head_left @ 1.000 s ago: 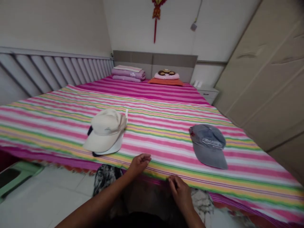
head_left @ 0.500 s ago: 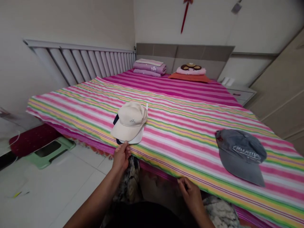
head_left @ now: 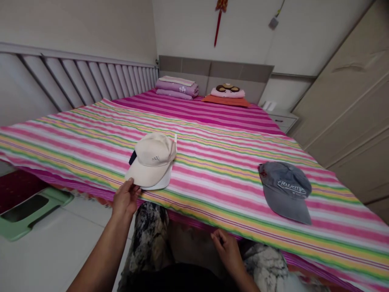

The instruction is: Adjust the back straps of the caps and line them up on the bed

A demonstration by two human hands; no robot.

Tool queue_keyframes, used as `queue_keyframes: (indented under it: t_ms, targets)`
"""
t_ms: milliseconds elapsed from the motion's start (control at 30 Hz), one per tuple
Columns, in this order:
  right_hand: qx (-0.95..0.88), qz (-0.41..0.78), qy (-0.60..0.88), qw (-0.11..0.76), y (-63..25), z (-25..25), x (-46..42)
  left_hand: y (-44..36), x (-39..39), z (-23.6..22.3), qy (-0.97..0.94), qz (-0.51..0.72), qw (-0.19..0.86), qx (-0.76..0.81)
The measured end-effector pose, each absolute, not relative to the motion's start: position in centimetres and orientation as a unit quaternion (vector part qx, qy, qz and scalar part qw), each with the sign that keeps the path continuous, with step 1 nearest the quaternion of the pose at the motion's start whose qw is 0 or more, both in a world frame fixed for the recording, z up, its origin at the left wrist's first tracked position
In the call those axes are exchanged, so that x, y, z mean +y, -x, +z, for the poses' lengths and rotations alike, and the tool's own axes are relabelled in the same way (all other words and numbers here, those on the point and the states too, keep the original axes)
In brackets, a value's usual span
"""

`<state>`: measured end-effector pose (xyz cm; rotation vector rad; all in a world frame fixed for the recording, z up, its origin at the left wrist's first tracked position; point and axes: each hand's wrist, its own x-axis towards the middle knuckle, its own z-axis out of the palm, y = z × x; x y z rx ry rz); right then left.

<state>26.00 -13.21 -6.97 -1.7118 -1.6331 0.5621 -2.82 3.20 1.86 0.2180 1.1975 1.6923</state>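
Observation:
A beige baseball cap [head_left: 152, 160] lies on the striped bedsheet [head_left: 219, 170], on top of a white cap [head_left: 161, 182]. A dark navy piece [head_left: 132, 157] shows behind it. My left hand [head_left: 125, 198] is at the bed's near edge, its open fingers at the beige brim. My right hand [head_left: 226, 251] is further right and lower, with its fingers at the sheet's hem, partly below the edge. It holds no cap. A grey cap with pale stitched lettering [head_left: 285, 190] lies to the right, apart from both hands.
Folded lilac bedding [head_left: 177, 88] and a pillow with a plush toy [head_left: 227, 95] lie near the headboard [head_left: 215, 69]. A slatted rail [head_left: 82, 79] runs along the left, and wardrobe doors [head_left: 343, 97] stand right. A green stool [head_left: 30, 213] sits on the tiled floor.
My left hand has moved left along the bed edge to the beige cap's brim. The view has shifted, but the caps have not visibly moved on the sheet.

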Motion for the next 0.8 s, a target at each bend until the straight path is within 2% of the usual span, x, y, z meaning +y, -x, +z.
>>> queue_keyframes:
  t_ms: [267,533,667,800]
  targets:
    - [-0.621,0.253,0.656,0.346,-25.9,-7.4,-13.4,3.2,3.9,2.1,-0.096,0.69,0.585,0.415]
    - [-0.589,0.328,0.634,0.379,-25.5,-6.0,-12.5,0.8,1.8,2.9,-0.201,0.68,0.65,0.275]
    - [-0.522,0.429,0.563,0.476,-25.9,-2.7,-10.1,-2.3,-0.6,1.6,-0.237,0.602,0.728,0.225]
    - [-0.406,0.541,0.397,0.621,-26.4,2.4,-7.7,-5.6,-3.6,-1.3,-0.241,0.494,0.816,0.179]
